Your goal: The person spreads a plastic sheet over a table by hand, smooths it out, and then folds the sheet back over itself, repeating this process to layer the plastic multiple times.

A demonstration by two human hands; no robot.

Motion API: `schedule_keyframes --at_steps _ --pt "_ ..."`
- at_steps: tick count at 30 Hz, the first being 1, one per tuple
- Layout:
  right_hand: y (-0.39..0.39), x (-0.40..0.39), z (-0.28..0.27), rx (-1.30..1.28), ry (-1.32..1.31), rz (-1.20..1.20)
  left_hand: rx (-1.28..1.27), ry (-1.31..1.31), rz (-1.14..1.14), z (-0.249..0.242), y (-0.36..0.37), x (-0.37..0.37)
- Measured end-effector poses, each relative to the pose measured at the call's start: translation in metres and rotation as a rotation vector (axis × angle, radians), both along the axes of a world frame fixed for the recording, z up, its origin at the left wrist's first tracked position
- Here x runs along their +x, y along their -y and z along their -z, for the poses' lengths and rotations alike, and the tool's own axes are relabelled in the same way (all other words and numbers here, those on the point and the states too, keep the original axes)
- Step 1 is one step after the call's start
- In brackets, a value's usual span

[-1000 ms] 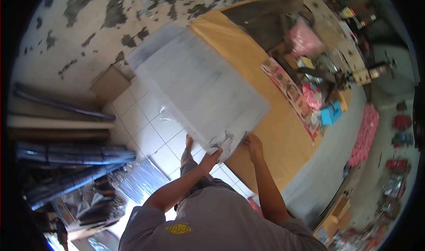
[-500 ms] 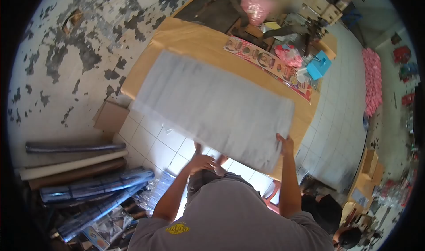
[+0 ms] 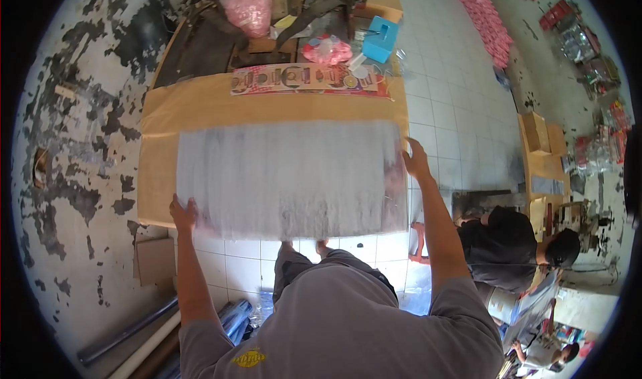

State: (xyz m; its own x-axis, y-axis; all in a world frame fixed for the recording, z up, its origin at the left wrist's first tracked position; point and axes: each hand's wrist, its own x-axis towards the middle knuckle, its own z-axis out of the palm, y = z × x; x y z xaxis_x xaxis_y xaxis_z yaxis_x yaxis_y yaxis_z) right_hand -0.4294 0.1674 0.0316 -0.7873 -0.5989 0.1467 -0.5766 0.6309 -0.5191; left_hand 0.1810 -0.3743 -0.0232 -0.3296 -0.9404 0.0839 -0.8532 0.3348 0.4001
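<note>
A large greyish, translucent plastic sheet [image 3: 287, 171], possibly a stack of several, lies over the brown-paper-covered table [image 3: 180, 108] in front of my body. Its near edge juts a little past the table's front edge. My left hand [image 3: 183, 213] grips the sheet near its front left corner, thumb and fingers closed on the edge. On the opposite side, my right hand [image 3: 416, 159] holds the right edge close to the far corner, fingers bent around it. Just beyond the sheet, a printed red and beige strip [image 3: 301, 78] lies flat on the brown paper.
A pink-filled bag [image 3: 247, 11], a smaller pink bundle [image 3: 326, 48] and a blue container [image 3: 380, 38] sit at the back. Rolls [image 3: 134, 332] lie on the floor at left. A person in black [image 3: 498, 248] sits at right; another person [image 3: 545, 352] is lower right.
The sheet has turned from slanted to square with the table. My left hand, earlier near my lap, now holds its left edge. My right hand has moved along the right side toward the far corner.
</note>
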Motion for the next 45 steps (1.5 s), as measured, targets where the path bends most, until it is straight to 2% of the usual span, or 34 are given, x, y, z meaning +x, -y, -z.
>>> schedule_keyframes --at_steps 4,5,8,9,12,13,17,19,20,21,24,25,26,27,30,33,39,42,45 --pt "0.035 -0.044 0.001 0.035 0.018 -0.117 -0.029 0.124 0.012 -0.009 0.012 -0.003" --pt "0.042 -0.054 0.001 0.046 0.029 -0.146 -0.117 0.086 0.044 -0.002 0.017 0.000" --pt "0.059 -0.083 -0.021 0.215 0.301 -0.162 0.007 -0.157 0.080 0.018 0.046 0.016" --pt "0.066 -0.084 -0.029 0.238 0.301 -0.167 0.057 -0.170 0.081 0.018 0.051 0.016" --pt "0.075 -0.093 -0.025 0.282 0.032 -0.415 0.166 -0.166 0.087 0.005 0.060 0.016" --pt "0.077 -0.096 -0.017 0.217 0.101 -0.440 0.170 -0.140 0.092 -0.002 0.062 0.012" --pt "0.084 -0.089 -0.016 0.160 0.025 -0.471 0.169 -0.124 0.125 -0.017 0.086 0.012" --pt "0.090 -0.067 -0.027 0.131 -0.045 -0.470 0.080 -0.075 0.157 -0.014 0.106 0.016" --pt "0.093 -0.058 -0.028 0.101 0.000 -0.451 0.034 -0.054 0.170 -0.013 0.119 0.019" --pt "0.095 -0.049 -0.026 0.069 0.047 -0.433 0.131 0.040 0.140 -0.007 0.139 0.029" --pt "0.094 -0.040 -0.016 0.079 0.212 -0.378 -0.120 -0.031 0.215 0.053 0.197 0.064" --pt "0.093 -0.040 -0.017 0.094 0.248 -0.371 0.187 0.109 0.064 0.022 0.183 0.046" --pt "0.094 -0.044 -0.017 0.107 0.278 -0.368 0.170 0.147 0.059 0.016 0.175 0.040" --pt "0.093 -0.049 -0.013 0.226 0.204 -0.419 0.148 0.179 0.053 0.012 0.172 0.033" --pt "0.096 -0.048 -0.019 0.032 -0.212 -0.638 0.117 0.222 0.092 0.016 0.174 0.031" --pt "0.095 -0.045 -0.012 0.009 0.115 -0.623 0.087 0.221 0.130 0.019 0.171 0.034" --pt "0.095 -0.059 -0.007 0.112 0.358 -0.567 0.122 0.197 0.110 0.013 0.167 0.033" --pt "0.097 -0.064 -0.011 0.150 0.374 -0.554 0.093 0.193 0.102 0.019 0.168 0.033" --pt "0.102 -0.067 -0.014 0.200 0.238 -0.580 0.066 0.217 0.101 0.018 0.167 0.030"
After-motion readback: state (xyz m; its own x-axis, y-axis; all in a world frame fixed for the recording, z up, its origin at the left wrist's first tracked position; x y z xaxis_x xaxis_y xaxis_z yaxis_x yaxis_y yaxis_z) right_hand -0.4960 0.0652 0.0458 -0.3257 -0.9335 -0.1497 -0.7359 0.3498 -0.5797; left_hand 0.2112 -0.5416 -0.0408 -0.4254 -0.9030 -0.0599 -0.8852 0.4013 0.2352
